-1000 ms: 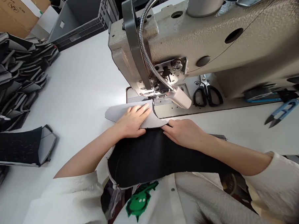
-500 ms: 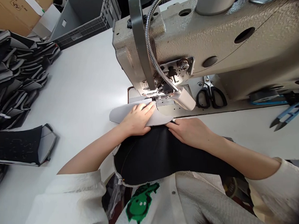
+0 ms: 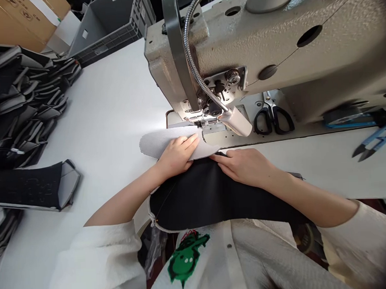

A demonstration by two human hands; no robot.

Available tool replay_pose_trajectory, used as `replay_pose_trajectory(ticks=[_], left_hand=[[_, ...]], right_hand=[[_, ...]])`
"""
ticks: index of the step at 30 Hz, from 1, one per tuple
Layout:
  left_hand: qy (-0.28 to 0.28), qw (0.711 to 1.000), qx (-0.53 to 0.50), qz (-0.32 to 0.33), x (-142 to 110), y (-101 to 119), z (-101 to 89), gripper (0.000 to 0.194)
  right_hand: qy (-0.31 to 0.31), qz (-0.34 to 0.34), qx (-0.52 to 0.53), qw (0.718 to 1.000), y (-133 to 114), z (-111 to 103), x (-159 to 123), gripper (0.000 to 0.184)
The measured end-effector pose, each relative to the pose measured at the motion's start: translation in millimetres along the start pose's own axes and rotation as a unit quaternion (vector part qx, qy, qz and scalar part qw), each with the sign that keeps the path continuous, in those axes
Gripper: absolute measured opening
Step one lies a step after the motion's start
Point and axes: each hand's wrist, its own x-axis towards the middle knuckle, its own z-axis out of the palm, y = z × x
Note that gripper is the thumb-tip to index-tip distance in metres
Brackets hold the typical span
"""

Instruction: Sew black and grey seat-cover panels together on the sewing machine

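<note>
My left hand (image 3: 178,154) lies over a light grey mesh-textured fabric piece (image 3: 153,142), gripping it with the fingers on top and the thumb at its near edge. The far edge of this piece is by the presser foot of the sewing machine (image 3: 207,116). My right hand (image 3: 245,165) pinches the edge of a black fabric panel (image 3: 198,195) just right of the grey piece's tip. This panel hangs toward my lap, with a pale edge on its left side. The right fingertips are partly hidden at the fold.
Black-handled scissors (image 3: 273,117) lie on the machine bed; blue thread snips (image 3: 376,140) are at the right. Piled black and grey fabric pieces (image 3: 24,100) and a sewn black piece (image 3: 28,185) sit left. A grey crate (image 3: 111,33) and cardboard box (image 3: 21,20) stand behind.
The grey piece has turned slightly, its left part swinging away from me and showing more surface. My right hand has shifted a little left with the panel edge. The view has moved slightly.
</note>
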Motion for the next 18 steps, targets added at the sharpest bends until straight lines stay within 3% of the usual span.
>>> replay_pose_trajectory(ticks=[8,14,18], left_hand=[[-0.013,0.999,0.028,-0.008,17.1,1.9,-4.0,0.070],[0.004,0.994,0.080,0.077,30.6,-24.0,-2.9,0.060],[0.018,0.991,0.091,0.092,31.8,-36.3,-2.2,0.057]], right_hand=[[0.041,-0.001,-0.008,0.999,7.5,5.1,-0.1,0.040],[0.063,-0.057,-0.001,0.996,11.4,1.4,22.4,0.038],[0.074,-0.050,-0.015,0.996,8.9,3.0,27.8,0.037]])
